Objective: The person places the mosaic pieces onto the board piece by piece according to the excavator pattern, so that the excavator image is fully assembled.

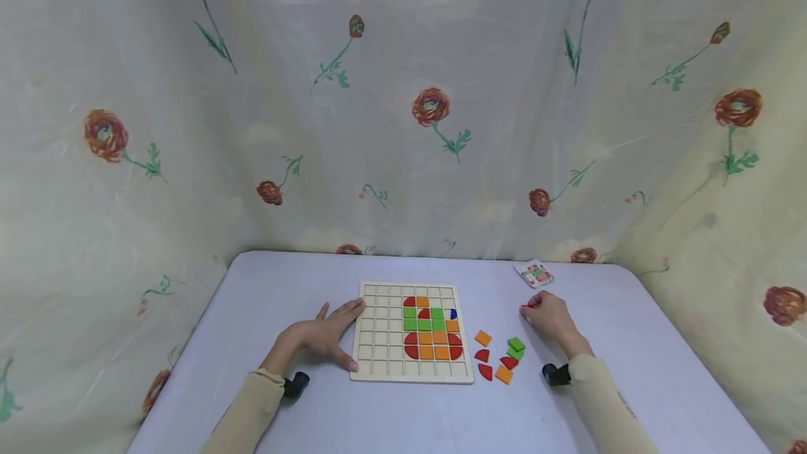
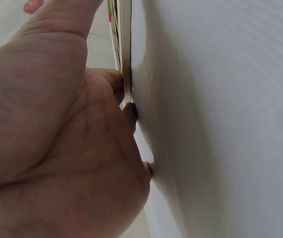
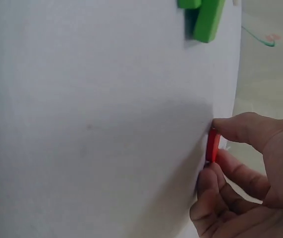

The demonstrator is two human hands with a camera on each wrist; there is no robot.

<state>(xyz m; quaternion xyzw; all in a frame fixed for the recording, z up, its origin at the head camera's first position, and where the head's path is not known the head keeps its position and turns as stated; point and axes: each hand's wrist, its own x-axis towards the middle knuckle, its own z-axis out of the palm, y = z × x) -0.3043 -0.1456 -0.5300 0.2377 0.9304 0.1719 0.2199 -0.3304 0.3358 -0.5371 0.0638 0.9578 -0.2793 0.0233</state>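
A square wooden grid board [image 1: 381, 352] lies on the table with red, orange, green and blue pieces set in cells on its right half. My left hand [image 1: 324, 335] spreads its fingers along the board's left side, thumb at the near corner and fingertips at the edge higher up. In the left wrist view the fingertips [image 2: 130, 111] meet the board's side [image 2: 125, 44]. My right hand [image 1: 550, 315], right of the board, pinches a small red piece [image 3: 212, 145] between thumb and fingers, close over the tabletop. Its full shape is hidden by the fingers.
Between the board and my right hand lie loose pieces: an orange square [image 1: 483, 338], red quarter-circles [image 1: 485, 371] and green squares [image 1: 516, 345], some overlapping. A small patterned card [image 1: 534, 273] rests near the table's back edge. A flowered curtain [image 1: 378, 125] hangs behind and at both sides.
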